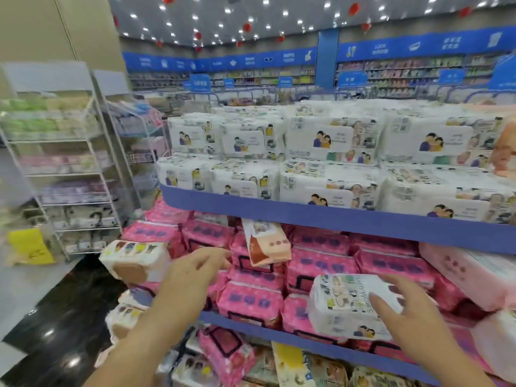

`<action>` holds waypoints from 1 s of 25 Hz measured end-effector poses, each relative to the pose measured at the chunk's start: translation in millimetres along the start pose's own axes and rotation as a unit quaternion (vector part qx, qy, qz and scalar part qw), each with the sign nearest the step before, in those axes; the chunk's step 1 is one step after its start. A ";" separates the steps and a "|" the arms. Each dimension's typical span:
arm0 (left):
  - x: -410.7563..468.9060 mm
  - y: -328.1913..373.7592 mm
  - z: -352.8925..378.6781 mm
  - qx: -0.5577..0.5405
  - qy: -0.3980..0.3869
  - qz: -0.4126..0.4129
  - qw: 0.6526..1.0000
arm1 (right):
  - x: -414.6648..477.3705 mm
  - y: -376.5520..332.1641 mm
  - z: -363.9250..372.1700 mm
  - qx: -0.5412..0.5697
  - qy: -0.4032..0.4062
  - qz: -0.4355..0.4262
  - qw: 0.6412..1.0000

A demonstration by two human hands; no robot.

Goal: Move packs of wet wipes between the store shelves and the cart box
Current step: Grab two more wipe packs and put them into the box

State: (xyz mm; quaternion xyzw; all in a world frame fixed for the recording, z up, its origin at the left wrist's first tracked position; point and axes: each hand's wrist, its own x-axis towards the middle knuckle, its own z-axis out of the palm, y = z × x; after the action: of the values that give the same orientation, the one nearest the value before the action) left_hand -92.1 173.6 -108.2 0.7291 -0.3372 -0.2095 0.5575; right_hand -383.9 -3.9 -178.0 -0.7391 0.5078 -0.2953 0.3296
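Partly behind right hand [413,317], white pack [339,305].

Two blue shelf edges cross your view: the upper shelf edge [335,220] and the lower shelf edge [279,335]. Eight white couple-print packs [332,141] face you on top, four over four. One loose white pack [343,305] lies at your right grip [405,308]; one orange-and-white pack [268,244] stands among pink packs [248,300] too overlapped to count. Two wire racks [55,163] stand at left. Two grips show, counting your left grip [192,277].
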 end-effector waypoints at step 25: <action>224.5 -255.0 -248.0 0.029 -0.126 -0.053 0.990 | 72.7 -146.9 227.6 0.580 -0.019 0.262 0.771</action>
State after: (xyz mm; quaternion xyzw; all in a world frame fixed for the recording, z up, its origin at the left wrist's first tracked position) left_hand 296.5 215.8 -263.7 0.7296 -0.3719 -0.3188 0.4772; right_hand -104.2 9.3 -193.4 -0.2516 0.4072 -0.4219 0.7699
